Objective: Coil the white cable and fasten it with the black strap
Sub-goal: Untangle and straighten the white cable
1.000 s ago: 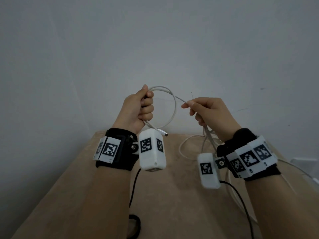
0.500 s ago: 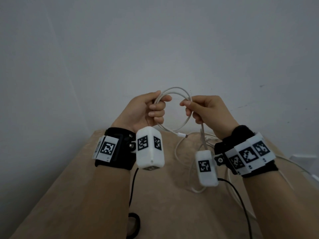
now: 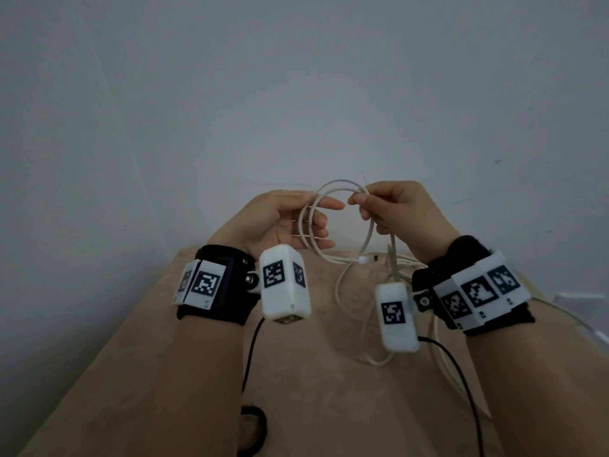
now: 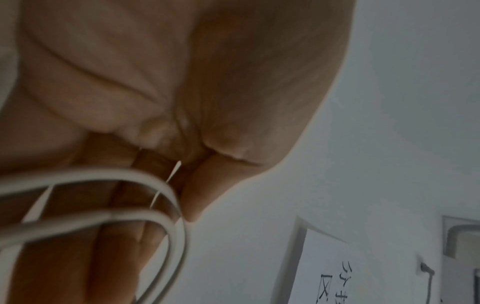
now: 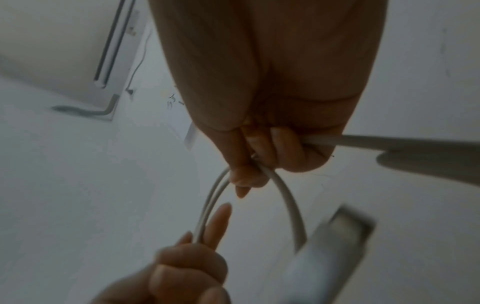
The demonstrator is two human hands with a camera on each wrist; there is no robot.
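Observation:
The white cable (image 3: 339, 183) forms two loops in the air between my hands. Its plug end (image 3: 367, 258) hangs below the loops, and the rest trails down onto the table. My left hand (image 3: 316, 206) holds the loops' left side between thumb and loosely extended fingers. The left wrist view shows the cable (image 4: 78, 174) crossing those fingers. My right hand (image 3: 357, 197) pinches the top of the coil with thumb and forefinger, while the trailing cable (image 5: 389, 142) runs out of its curled fingers. The black strap (image 3: 263, 427) lies on the table near my left forearm, partly cut off.
A beige table (image 3: 197, 374) stands against a grey wall. Loose cable (image 3: 379, 361) lies on it under my right wrist. Black leads (image 3: 250, 351) hang from the wrist cameras. A white object (image 3: 580, 298) sits at the right edge.
My right hand has brought the cable over to my left hand, adding a second loop. The left fingers have straightened out, and both hands have drifted right.

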